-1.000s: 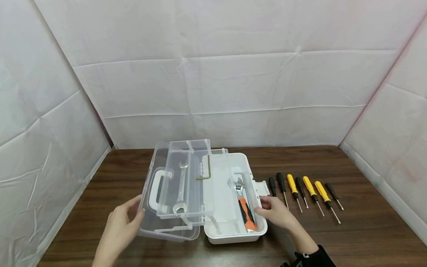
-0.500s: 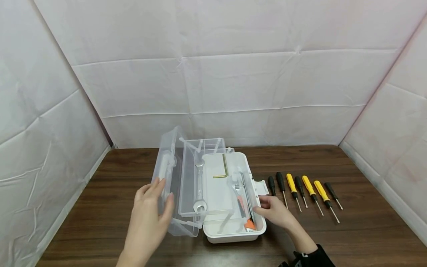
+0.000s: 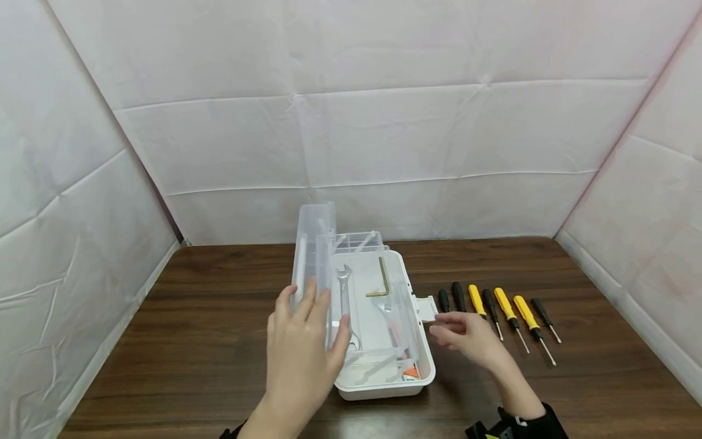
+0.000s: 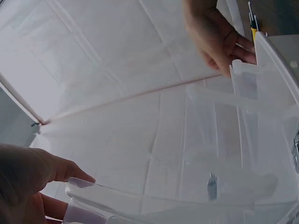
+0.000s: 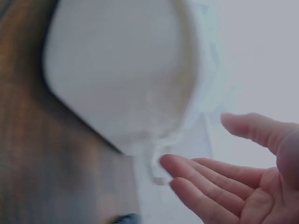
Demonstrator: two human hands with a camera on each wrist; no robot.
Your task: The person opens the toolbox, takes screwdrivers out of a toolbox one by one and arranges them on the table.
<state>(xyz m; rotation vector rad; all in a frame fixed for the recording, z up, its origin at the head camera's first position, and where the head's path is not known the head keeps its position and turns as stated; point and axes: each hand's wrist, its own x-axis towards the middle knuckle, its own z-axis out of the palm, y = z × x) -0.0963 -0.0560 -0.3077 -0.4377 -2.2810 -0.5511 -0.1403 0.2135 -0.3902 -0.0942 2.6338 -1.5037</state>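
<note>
My left hand [image 3: 301, 347] lies with straight fingers against the clear lid [image 3: 312, 244], which stands tilted up at the left of a white toolbox [image 3: 384, 393]. In the left wrist view the thumb [image 4: 74, 171] reaches the lid's rim. My right hand [image 3: 468, 335] is just off the box's right side, fingers relaxed beside the white latch [image 3: 426, 308]. Clear trays [image 3: 367, 241] overhang the box. A double-ended wrench [image 3: 344, 289] and a brass hex key [image 3: 385, 280] show there. Below, an orange-handled adjustable wrench [image 3: 410, 372] is partly hidden behind clear plastic.
Several screwdrivers, such as a yellow one [image 3: 526, 312] and a small black one [image 3: 541, 311], lie in a row right of the box on the brown wooden table [image 3: 219, 341]. White cloth walls [image 3: 384, 134] stand behind and at both sides.
My left hand has swung the lid up and to the right, and the trays have folded in over the box. My right hand has come off the box's rim, moving slightly right.
</note>
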